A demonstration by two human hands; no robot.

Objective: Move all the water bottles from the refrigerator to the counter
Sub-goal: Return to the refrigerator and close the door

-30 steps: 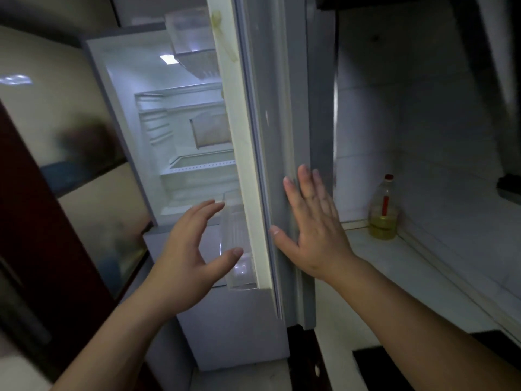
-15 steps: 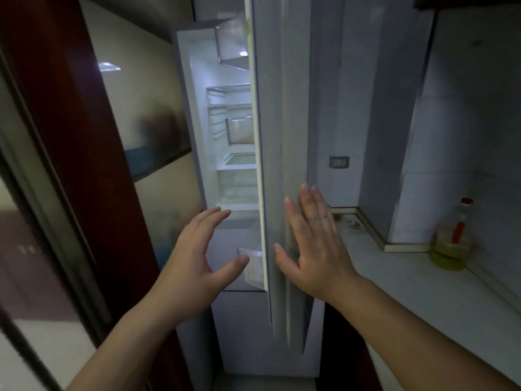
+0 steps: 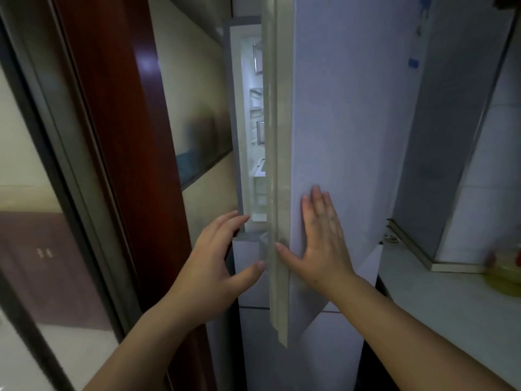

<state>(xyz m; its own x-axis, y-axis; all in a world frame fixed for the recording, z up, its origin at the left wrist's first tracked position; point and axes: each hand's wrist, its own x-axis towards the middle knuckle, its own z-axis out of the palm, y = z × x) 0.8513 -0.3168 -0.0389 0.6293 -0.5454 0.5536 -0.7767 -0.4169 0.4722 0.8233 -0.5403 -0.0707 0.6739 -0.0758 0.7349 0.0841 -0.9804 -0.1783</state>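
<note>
- Refrigerator door [image 3: 338, 122] nearly closed; right hand [image 3: 321, 238] flat and open on its front
- Left hand [image 3: 214, 263] spread, empty, beside door's edge
- Counter [image 3: 439, 300] right of door; no water bottles visible

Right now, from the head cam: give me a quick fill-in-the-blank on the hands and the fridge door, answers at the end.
1. The right hand lies flat against the outer face of the refrigerator ____.
2. The left hand is open, fingers spread, and holds ____.
3. Through the narrow gap the lit refrigerator interior shows, and ____ water bottles can be seen in it.
4. The yellowish oil bottle stands on the ____, to the right of the refrigerator.

Missing words: door; nothing; no; counter
</note>
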